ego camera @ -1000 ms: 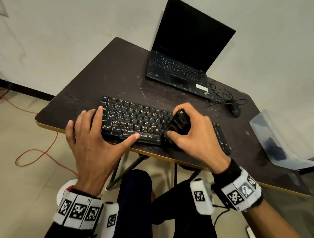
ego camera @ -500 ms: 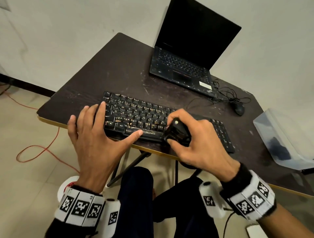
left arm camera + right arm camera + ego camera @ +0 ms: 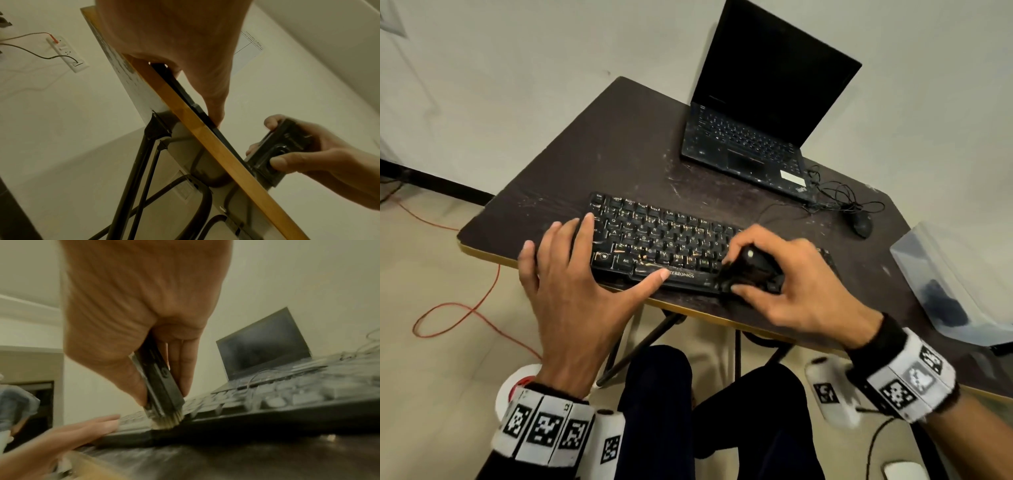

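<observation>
A black keyboard (image 3: 664,240) lies along the near edge of a dark table (image 3: 592,161). My right hand (image 3: 784,291) grips a small black brush (image 3: 751,267), thumb on one side and fingers on the other. Its pale bristles (image 3: 167,421) press on the keyboard's front edge (image 3: 236,420). My left hand (image 3: 571,281) lies flat on the keyboard's left end, fingers straight and thumb on the front rim. In the left wrist view the brush (image 3: 273,151) shows beyond the table's yellow edge (image 3: 205,139).
An open black laptop (image 3: 756,113) with a dark screen stands at the back of the table. A black mouse (image 3: 861,224) with tangled cable lies to its right. A clear plastic box (image 3: 959,291) sits at the right edge. An orange cable (image 3: 448,308) runs over the floor.
My right hand has tipped the brush and drawn it down from the keys to the keyboard's front edge. The left hand stays pressed on the left end.
</observation>
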Demonstrator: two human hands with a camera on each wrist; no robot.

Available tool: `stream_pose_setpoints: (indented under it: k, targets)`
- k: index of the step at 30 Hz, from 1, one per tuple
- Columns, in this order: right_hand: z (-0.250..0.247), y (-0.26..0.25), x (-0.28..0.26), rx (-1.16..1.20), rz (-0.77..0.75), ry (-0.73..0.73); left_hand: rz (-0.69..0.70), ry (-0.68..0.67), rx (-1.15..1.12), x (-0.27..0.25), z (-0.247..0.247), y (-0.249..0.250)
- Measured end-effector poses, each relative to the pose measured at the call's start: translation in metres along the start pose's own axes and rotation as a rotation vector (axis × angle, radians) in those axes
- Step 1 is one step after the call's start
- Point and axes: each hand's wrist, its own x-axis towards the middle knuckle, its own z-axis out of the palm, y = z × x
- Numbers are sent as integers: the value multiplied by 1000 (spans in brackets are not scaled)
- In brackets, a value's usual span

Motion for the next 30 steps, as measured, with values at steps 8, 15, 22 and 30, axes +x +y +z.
stream_pose_setpoints:
  k: [8, 15, 22, 30]
  targets:
    - [-1, 1, 14, 108, 56, 19, -2, 8, 2, 1, 1, 0]
    - [-4, 2, 16, 77, 39, -15, -2, 3, -2, 0, 0, -1]
    - [5, -4, 20, 124, 12, -14, -3, 3, -4, 0, 0, 0]
    - [-2, 5, 31, 115, 65, -53, -10, -1, 8, 1, 0, 0]
